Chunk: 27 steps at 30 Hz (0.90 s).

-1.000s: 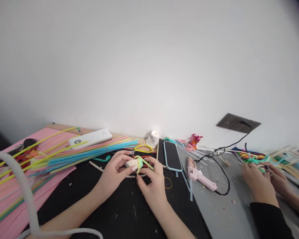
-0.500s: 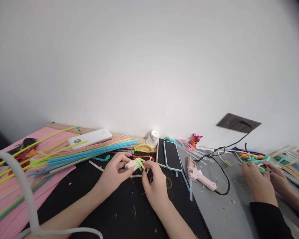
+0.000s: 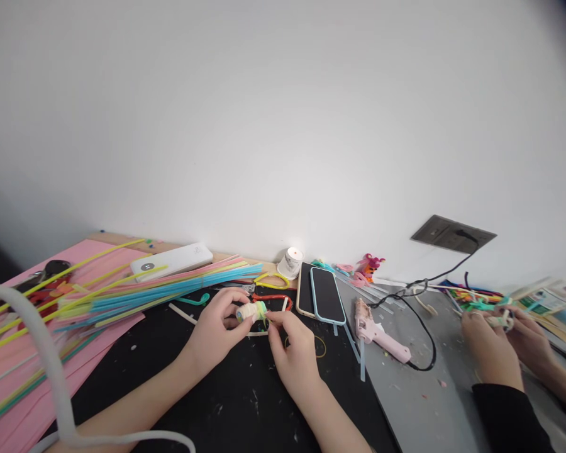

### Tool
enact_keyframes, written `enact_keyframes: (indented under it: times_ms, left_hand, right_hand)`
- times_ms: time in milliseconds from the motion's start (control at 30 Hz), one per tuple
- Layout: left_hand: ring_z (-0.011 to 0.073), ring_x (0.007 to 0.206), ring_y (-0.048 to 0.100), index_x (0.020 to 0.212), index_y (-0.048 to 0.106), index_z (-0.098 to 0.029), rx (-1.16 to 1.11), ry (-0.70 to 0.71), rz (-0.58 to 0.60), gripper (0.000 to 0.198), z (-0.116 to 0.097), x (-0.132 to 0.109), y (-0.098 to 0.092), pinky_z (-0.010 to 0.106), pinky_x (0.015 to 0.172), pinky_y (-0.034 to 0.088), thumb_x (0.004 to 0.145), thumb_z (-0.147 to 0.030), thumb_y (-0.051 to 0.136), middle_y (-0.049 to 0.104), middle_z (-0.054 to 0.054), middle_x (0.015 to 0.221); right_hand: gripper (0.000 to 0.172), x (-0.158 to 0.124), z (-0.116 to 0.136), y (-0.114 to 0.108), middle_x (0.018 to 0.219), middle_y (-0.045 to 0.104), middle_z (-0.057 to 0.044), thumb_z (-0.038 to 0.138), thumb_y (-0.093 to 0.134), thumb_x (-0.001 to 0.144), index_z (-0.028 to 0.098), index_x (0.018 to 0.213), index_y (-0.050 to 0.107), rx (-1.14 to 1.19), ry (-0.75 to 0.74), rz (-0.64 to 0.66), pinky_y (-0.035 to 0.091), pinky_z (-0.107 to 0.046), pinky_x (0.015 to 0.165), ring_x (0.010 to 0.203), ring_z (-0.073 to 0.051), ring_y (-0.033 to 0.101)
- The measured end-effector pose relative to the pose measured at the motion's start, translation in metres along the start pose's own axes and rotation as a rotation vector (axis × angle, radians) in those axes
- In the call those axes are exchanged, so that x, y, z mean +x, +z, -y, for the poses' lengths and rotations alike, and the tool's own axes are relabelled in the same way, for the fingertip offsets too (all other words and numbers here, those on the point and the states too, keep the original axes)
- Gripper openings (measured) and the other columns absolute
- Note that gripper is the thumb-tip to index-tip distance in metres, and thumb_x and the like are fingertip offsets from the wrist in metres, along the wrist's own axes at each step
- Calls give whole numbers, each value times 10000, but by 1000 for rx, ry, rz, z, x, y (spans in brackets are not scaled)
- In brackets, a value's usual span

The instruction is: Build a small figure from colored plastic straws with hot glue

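My left hand [image 3: 214, 335] has its fingers curled shut around a small cream roll [image 3: 248, 311], holding it just above the black mat [image 3: 245, 396] in front of me. My right hand [image 3: 295, 355] is nearly closed, thumb and forefinger pinched on the green straw strip [image 3: 263, 309] that sticks out of the roll's right end. A bundle of coloured straws [image 3: 170, 288] lies to the left, a phone [image 3: 327, 294] and a pink glue gun [image 3: 376, 331] to the right. Further right, a co-worker's hands [image 3: 495, 352] hold a small piece of their own.
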<state>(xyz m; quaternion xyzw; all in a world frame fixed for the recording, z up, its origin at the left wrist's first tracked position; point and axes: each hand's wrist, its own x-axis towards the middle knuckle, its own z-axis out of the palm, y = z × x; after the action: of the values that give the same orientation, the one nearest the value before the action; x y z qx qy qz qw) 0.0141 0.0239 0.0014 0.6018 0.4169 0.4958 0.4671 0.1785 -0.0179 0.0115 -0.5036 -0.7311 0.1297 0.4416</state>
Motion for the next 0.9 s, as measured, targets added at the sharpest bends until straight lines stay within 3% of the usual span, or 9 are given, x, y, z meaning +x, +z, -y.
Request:
enact_keyframes:
  times_ms: [200, 300, 500, 900]
  left_hand:
    - [233, 915, 639, 994, 620, -226, 84, 22, 57, 201, -5, -1, -2, 261, 609, 548, 796, -249, 599, 535, 74, 1103]
    - [263, 1029, 590, 968, 669, -231, 135, 60, 110, 176, -6, -1, -3, 265, 641, 569, 825, -264, 573, 534, 87, 1117]
    - [249, 1038, 574, 954, 659, -217, 174, 68, 161, 173, -2, -1, -3, 276, 662, 594, 810, -231, 566, 509, 88, 1121]
    - [237, 1053, 584, 927, 650, -206, 313, 197, 154, 168, 6, -2, -6, 279, 714, 606, 812, -179, 530, 484, 83, 1147]
  right_hand:
    - [219, 2, 1, -1, 862, 686, -64, 122, 452, 888, 195, 958, 647, 14, -9, 26, 501, -278, 698, 766, -176, 645]
    - [220, 2, 0, -1, 862, 690, -70, 118, 453, 886, 189, 951, 652, 16, -10, 34, 506, -276, 705, 772, -176, 651]
    - [233, 0, -5, 2, 852, 690, -60, 105, 467, 870, 188, 962, 664, 18, -20, 31, 513, -262, 692, 764, -167, 653]
    - [282, 4, -3, -3, 884, 694, -60, 79, 470, 871, 187, 1021, 682, 47, -8, 134, 495, -257, 741, 802, -163, 650]
